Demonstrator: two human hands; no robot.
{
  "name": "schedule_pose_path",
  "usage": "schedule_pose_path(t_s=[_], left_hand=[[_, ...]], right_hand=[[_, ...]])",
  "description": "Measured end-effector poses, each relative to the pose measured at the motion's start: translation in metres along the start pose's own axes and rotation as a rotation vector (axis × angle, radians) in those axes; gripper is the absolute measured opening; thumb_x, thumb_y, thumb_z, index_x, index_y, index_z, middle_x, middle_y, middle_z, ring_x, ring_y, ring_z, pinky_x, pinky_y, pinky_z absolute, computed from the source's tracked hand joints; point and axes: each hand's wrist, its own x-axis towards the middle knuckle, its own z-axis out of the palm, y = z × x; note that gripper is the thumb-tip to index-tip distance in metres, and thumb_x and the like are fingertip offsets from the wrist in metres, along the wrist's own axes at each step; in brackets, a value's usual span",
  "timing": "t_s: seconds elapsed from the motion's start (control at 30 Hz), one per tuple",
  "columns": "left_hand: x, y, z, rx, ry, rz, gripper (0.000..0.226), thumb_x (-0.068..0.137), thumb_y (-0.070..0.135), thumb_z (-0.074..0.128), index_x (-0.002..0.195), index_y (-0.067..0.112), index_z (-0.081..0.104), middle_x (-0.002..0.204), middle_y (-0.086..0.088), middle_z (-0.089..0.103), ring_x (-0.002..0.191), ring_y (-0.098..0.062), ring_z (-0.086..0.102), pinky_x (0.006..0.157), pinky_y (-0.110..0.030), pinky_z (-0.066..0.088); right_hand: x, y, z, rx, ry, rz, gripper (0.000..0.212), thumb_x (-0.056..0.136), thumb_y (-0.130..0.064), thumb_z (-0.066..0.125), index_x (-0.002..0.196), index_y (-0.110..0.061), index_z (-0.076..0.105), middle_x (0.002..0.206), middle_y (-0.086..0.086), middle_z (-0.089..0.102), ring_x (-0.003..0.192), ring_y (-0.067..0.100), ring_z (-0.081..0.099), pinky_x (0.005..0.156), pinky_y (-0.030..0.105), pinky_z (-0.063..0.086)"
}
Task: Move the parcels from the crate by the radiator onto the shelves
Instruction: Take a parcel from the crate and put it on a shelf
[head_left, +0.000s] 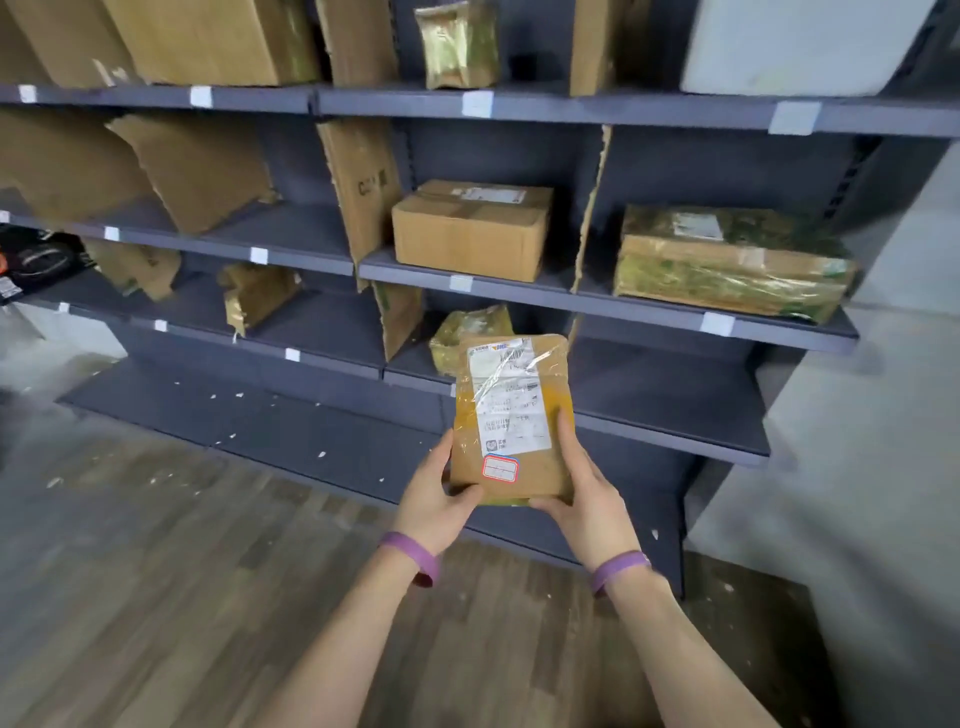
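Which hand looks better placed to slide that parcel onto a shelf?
Probably the right hand: it grips higher along the parcel, and the bare shelf stretch lies on its side. The left hand only pinches the bottom corner.

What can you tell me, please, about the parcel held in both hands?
The parcel is a flat, brown paper packet wrapped in clear, glossy tape, yellowish at the edges. A white shipping label covers its upper face, and a red-bordered sticker sits below. It is held upright, facing the camera, before the dark shelves, its lower corners gripped by the left hand and right hand.
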Motion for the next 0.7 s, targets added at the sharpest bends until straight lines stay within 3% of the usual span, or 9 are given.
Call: schedule_pose_path(t_s=[0.07, 0.17, 0.33, 0.43, 0.53, 0.63, 0.7], left_hand=[[-0.005, -0.011, -0.032, -0.007, 0.058, -0.022, 0.064, 0.082, 0.002, 0.06, 0.122, 0.049, 0.048, 0.113, 0.017, 0.064, 0.102, 0.003, 0.059, 0.086, -0.014, 0.047], [-0.012, -0.03, -0.083, -0.029, 0.134, -0.038, 0.061, 0.081, -0.002, 0.058, 0.113, 0.05, 0.051, 0.107, 0.019, 0.066, 0.099, 0.005, 0.059, 0.08, -0.009, 0.046], [-0.018, -0.065, -0.167, -0.055, 0.229, -0.048, 0.06, 0.083, -0.001, 0.06, 0.113, 0.049, 0.05, 0.099, 0.025, 0.066, 0.09, 0.012, 0.058, 0.07, -0.004, 0.044], [-0.02, -0.09, -0.212, -0.079, 0.261, -0.069, 0.061, 0.084, -0.005, 0.058, 0.113, 0.048, 0.049, 0.096, 0.027, 0.067, 0.088, 0.014, 0.059, 0.069, -0.002, 0.043], [-0.022, -0.113, -0.257, -0.085, 0.297, -0.106, 0.057, 0.088, 0.005, 0.061, 0.126, 0.044, 0.045, 0.112, 0.026, 0.059, 0.103, 0.007, 0.056, 0.08, -0.003, 0.042], [-0.026, -0.133, -0.296, -0.055, 0.331, -0.144, 0.048, 0.091, 0.014, 0.06, 0.134, 0.032, 0.046, 0.127, 0.018, 0.056, 0.12, -0.004, 0.051, 0.102, -0.023, 0.041], [-0.028, -0.143, -0.32, -0.039, 0.38, -0.192, 0.055, 0.091, 0.019, 0.062, 0.142, 0.021, 0.041, 0.136, 0.01, 0.048, 0.122, -0.007, 0.048, 0.107, -0.029, 0.037]], right_hand=[[0.012, -0.02, 0.027, -0.017, -0.053, -0.064, 0.107, 0.084, -0.014, 0.073, 0.141, -0.064, -0.003, 0.149, -0.021, 0.034, 0.114, 0.008, 0.049, 0.095, 0.026, 0.047], [0.027, -0.049, 0.074, -0.016, -0.111, -0.127, 0.104, 0.086, -0.013, 0.07, 0.139, -0.066, -0.001, 0.139, -0.025, 0.042, 0.104, 0.005, 0.05, 0.088, 0.02, 0.044], [0.041, -0.098, 0.157, -0.055, -0.182, -0.114, 0.102, 0.087, -0.012, 0.064, 0.136, -0.07, -0.003, 0.108, -0.008, 0.062, 0.086, 0.015, 0.06, 0.078, 0.021, 0.044], [0.047, -0.129, 0.199, -0.063, -0.194, -0.123, 0.103, 0.087, -0.011, 0.063, 0.133, -0.073, -0.005, 0.114, -0.002, 0.065, 0.09, 0.021, 0.064, 0.084, 0.026, 0.049], [0.054, -0.159, 0.238, -0.06, -0.193, -0.133, 0.105, 0.086, -0.01, 0.062, 0.128, -0.077, -0.007, 0.119, 0.002, 0.066, 0.096, 0.028, 0.064, 0.089, 0.033, 0.05], [0.059, -0.181, 0.273, -0.042, -0.196, -0.125, 0.105, 0.086, -0.011, 0.062, 0.127, -0.079, -0.006, 0.116, 0.0, 0.067, 0.091, 0.028, 0.065, 0.084, 0.03, 0.05], [0.063, -0.193, 0.294, -0.027, -0.213, -0.113, 0.102, 0.086, -0.01, 0.061, 0.13, -0.077, -0.003, 0.101, -0.001, 0.066, 0.083, 0.029, 0.065, 0.082, 0.033, 0.052]])
